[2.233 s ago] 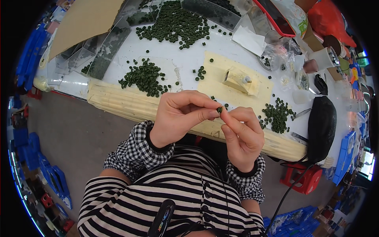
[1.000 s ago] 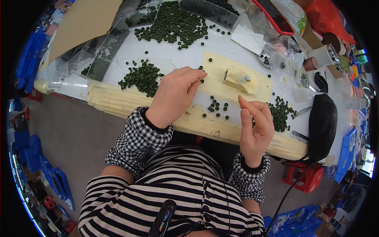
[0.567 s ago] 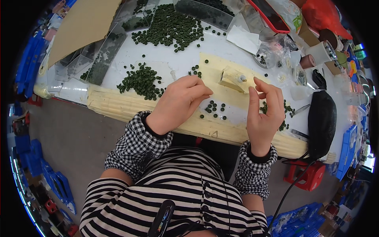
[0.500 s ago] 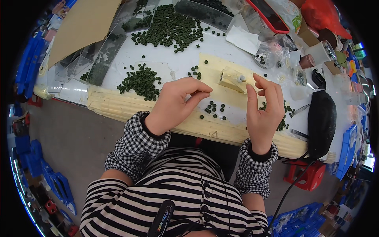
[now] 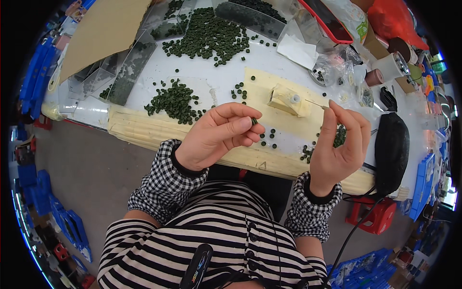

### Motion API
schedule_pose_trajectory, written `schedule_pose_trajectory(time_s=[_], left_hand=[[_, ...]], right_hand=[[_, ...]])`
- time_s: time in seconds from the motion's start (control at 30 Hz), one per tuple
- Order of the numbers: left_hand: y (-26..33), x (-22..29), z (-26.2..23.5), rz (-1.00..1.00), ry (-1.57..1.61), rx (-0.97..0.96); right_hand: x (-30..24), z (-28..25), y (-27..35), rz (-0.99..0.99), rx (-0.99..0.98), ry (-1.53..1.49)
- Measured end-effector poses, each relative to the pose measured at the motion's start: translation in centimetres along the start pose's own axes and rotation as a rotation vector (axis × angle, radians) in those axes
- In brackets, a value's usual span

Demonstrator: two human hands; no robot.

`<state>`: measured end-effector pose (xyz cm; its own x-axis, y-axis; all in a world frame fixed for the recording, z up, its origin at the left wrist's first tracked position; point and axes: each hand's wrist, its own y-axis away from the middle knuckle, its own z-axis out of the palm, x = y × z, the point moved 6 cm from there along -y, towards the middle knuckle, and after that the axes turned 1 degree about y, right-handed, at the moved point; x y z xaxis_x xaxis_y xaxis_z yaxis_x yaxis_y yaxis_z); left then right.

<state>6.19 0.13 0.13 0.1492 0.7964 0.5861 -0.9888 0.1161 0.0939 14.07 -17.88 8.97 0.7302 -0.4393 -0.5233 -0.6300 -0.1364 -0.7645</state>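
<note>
While both hands hover above the near edge of the table (image 5: 288,58), the left hand (image 5: 216,137) is curled with its thumb and forefinger pinched on a small dark green bead (image 5: 253,121), held just over the pale yellow foam mat (image 5: 288,123). The right hand (image 5: 339,149) is raised upright beside it, palm turned inward, its thumb and forefinger closed on a thin needle (image 5: 315,104) whose tip points left toward a small cream block (image 5: 285,99) that stands on the mat. The two hands are apart, with a few loose green beads (image 5: 268,137) lying on the mat between them and more scattered by the right palm. A heap of the same beads (image 5: 175,100) sits on the white table just left of the mat, and a much larger spread of beads (image 5: 209,34) lies farther back. Clear plastic trays (image 5: 122,72) holding beads rest at the far left, partly under a sheet of brown cardboard (image 5: 103,33). A black face mask (image 5: 392,147) lies at the table's right end, near spools of tape (image 5: 394,65) and small clear bags (image 5: 332,72). Checked cuffs and a striped top fill the lower view, and blue crates (image 5: 67,224) stand on the floor.
</note>
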Motion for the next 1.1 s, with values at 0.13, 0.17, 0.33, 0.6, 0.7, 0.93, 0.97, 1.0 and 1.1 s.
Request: schedule_pose_trajectory(time_s=[0.13,0.17,0.33,0.6,0.7,0.93,0.97,1.0,1.1], left_hand=[[-0.1,-0.8,0.0,0.011,0.112,-0.077],[0.0,-1.0,0.0,0.000,0.110,-0.072],[0.0,-1.4,0.9,-0.045,0.108,-0.073],[0.1,-1.9,0.9,-0.068,0.126,-0.092],[0.1,-2.1,0.9,-0.058,0.123,-0.082],[0.0,-2.1,0.9,-0.043,0.152,-0.105],[0.0,-2.1,0.9,-0.042,0.154,-0.106],[0.0,-2.1,0.9,-0.040,0.156,-0.107],[0.0,-2.1,0.9,-0.039,0.157,-0.110]], right_hand=[[-0.5,-0.6,0.6,0.113,-0.013,-0.276],[-0.5,-0.4,1.0,0.175,-0.034,-0.366],[-0.8,0.9,2.1,0.251,-0.172,-0.606],[-1.9,2.0,2.7,0.262,-0.251,-0.689],[-2.2,2.2,2.8,0.250,-0.276,-0.651],[-2.0,2.3,3.0,0.183,-0.314,-0.601],[-2.0,2.3,3.0,0.168,-0.317,-0.591],[-2.0,2.3,3.0,0.161,-0.320,-0.578],[-2.0,2.3,3.1,0.168,-0.288,-0.579]])
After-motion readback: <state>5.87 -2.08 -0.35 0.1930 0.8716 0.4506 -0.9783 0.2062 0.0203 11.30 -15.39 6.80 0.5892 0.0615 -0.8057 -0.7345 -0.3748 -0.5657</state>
